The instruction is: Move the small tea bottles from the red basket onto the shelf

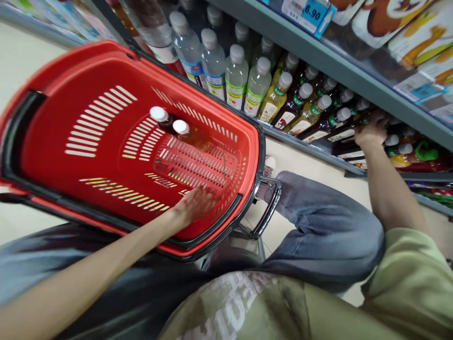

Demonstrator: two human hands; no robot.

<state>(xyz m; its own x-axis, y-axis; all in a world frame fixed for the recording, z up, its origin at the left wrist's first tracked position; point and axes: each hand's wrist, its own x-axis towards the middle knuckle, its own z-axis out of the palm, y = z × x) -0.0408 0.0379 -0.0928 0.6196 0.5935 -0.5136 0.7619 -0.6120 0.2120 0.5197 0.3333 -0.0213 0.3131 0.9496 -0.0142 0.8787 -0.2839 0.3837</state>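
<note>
A red shopping basket (71, 85) stands tilted on the floor before me. Inside it lie two white-capped bottles, a dark one (163, 119) and an amber one (191, 134). My left hand (194, 205) reaches over the near rim into the basket, fingers stretched out against the slotted wall, holding nothing. My right hand (371, 131) reaches into the low shelf among dark white-capped drink bottles (331, 123); its fingers curl out of sight behind them.
Rows of clear, green and yellow bottles (235, 75) fill the low shelf (318, 56). A price tag (311, 12) hangs on the shelf edge above. The basket's black handle (269, 208) hangs by my knee in blue jeans (318, 226).
</note>
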